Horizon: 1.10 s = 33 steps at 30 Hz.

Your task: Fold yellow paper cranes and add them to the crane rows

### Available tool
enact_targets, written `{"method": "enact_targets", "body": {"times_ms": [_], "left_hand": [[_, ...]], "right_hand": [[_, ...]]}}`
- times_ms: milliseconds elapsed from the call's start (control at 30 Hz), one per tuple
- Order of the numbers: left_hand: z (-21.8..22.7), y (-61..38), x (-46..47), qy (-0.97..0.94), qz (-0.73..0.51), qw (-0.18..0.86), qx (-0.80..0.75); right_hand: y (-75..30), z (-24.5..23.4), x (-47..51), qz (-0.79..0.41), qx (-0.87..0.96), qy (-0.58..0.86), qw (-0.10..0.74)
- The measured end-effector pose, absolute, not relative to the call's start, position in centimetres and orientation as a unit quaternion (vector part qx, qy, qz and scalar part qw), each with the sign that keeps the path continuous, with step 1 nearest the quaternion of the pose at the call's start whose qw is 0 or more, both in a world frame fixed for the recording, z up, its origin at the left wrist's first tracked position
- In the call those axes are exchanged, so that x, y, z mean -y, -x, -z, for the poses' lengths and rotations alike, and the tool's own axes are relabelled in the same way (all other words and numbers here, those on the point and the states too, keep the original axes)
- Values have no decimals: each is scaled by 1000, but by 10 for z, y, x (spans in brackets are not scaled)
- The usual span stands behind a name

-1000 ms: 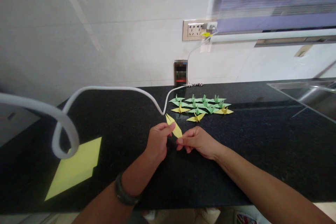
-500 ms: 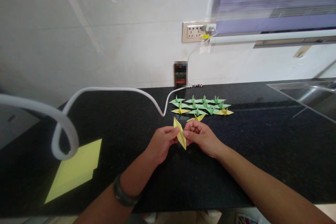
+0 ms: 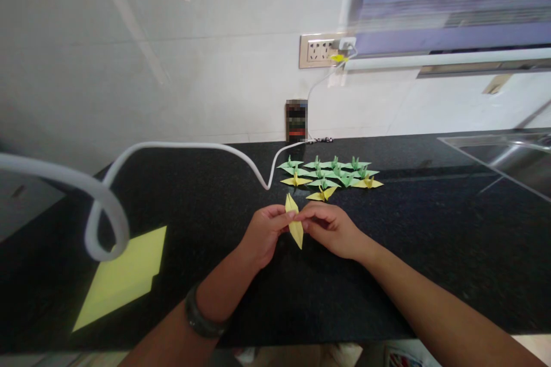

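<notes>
A narrow piece of folded yellow paper [image 3: 295,233], pointed at both ends, is held above the dark counter. My left hand [image 3: 266,235] pinches it from the left, thumb on its face. From the other side, the fingers of my right hand [image 3: 333,229] are closed on its right edge, thumb below the index finger. Just beyond the hands stands a yellow paper crane [image 3: 322,194]. Behind it are rows of green paper cranes [image 3: 318,174], with another yellow crane [image 3: 295,181] at the left and one more yellow crane [image 3: 369,183] at the right.
Yellow paper sheets [image 3: 124,281] lie on the black counter [image 3: 206,200] at the left. A thick white flexible stand [image 3: 193,145] loops in from the left. A phone-like object [image 3: 297,120] leans on the wall, below a socket [image 3: 318,50]. At the right is a metal sink [image 3: 516,155].
The folded paper has turned slightly, showing more of its face. My right fingers have shifted, the index finger now reaching over the paper's edge.
</notes>
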<state>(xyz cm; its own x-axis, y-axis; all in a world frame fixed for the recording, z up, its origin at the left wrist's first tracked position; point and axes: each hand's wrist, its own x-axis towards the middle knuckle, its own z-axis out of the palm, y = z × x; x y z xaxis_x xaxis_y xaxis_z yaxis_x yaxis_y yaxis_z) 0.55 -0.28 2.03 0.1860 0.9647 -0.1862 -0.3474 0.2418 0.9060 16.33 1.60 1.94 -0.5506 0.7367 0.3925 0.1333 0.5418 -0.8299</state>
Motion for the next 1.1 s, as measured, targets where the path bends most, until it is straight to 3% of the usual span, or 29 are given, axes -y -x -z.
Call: {"method": "enact_targets", "body": {"times_ms": [267,500,700,1100], "left_hand": [[-22,-4,3,-402,-535,632,-390],[-16,-1,0,-481,-502,568,-440],[-22,0,4,-491,-482,573,-445],[-17,-2,3,-559,-465,508,-462]], "right_hand": [[-168,-21,-18,-402,781,276,389],[-169,-21,-19,-383,778,319,382],[-168,-22,-19,-360,780,347,376],[-159,-15,-18,-549,645,376,376]]}}
